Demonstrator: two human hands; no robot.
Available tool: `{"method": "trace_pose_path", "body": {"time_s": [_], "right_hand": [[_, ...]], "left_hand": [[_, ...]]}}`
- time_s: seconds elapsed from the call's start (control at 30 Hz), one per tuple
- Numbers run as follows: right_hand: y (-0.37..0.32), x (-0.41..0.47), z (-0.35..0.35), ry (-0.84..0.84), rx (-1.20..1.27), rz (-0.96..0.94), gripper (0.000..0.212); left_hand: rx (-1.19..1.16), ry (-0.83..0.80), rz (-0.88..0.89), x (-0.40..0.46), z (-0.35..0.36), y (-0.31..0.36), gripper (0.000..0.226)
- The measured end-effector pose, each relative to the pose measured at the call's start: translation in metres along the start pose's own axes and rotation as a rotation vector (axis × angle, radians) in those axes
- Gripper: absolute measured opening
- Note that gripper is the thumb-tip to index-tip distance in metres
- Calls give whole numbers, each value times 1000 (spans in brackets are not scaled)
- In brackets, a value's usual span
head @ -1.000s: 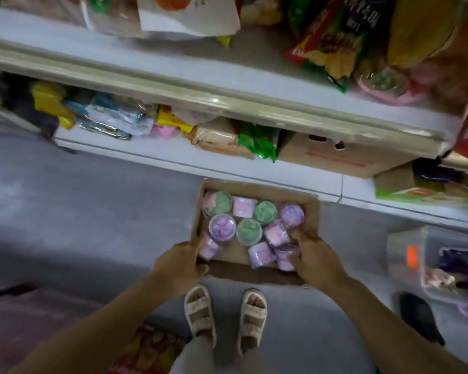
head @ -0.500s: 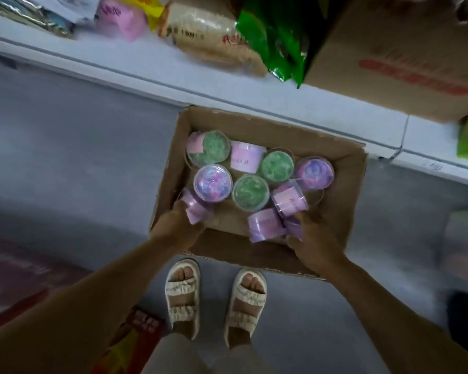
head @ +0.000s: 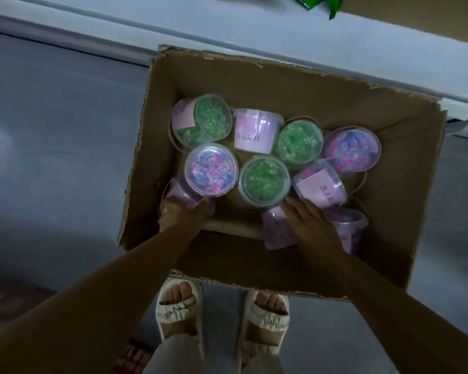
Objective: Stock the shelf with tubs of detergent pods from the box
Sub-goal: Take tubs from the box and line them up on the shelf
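A grey floor (head: 52, 130) fills most of the view, with the pale edge of a low shelf (head: 227, 25) running across the top. An open cardboard box (head: 405, 211) stands on the floor against that shelf, just ahead of two sandalled feet (head: 222, 314). Inside it lie the tubs of detergent pods: a green-filled tub (head: 201, 121) tipped at the back left, an upright green tub (head: 264, 180) in the middle, a pink-and-blue tub (head: 212, 170) beside it, and a pink-labelled tub (head: 256, 130) on its side. The left hand (head: 179, 215) reaches in at the near left corner, its fingers (head: 197, 210) curled round a purple tub (head: 177, 195) lying there. The right hand (head: 312, 225) rests over a pink tub (head: 277, 229) near the front, fingers fairly straight and close together on top of it; whether they grip it cannot be told.
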State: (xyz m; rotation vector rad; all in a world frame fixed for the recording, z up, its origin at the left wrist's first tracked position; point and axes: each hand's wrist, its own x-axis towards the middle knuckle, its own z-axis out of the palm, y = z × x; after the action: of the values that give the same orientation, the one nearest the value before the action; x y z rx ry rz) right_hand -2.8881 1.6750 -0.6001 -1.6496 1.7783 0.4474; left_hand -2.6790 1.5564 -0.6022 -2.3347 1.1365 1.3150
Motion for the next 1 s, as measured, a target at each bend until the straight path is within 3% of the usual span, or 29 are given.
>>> {"method": "trace_pose_path", "body": {"time_s": [0.1,0.23,0.3,0.4,0.6,0.73,1.0], "right_hand": [[3,11,10,-25,-73,10,56],[2,17,13,142,-170,-33,50],[-2,18,10,139,-146,-17,46],[-8,12,5,51,-19,44,83],[-26,-16,-26,48,86,187,91],[-33,-40,-64,32,412,331,88],[-42,-96,-168,137,1002,487,42]], "left_hand": [[-43,59,-62,12,13,2,97],[-159,111,-156,28,19,-1,95],[-153,98,-167,34,18,-5,91],[-76,75,-122,37,14,-9,82],[-74,74,-138,2,-4,-14,79],[-129,88,-72,-30,-35,-13,77],[-171,83,215,-141,-112,32,50]]}}
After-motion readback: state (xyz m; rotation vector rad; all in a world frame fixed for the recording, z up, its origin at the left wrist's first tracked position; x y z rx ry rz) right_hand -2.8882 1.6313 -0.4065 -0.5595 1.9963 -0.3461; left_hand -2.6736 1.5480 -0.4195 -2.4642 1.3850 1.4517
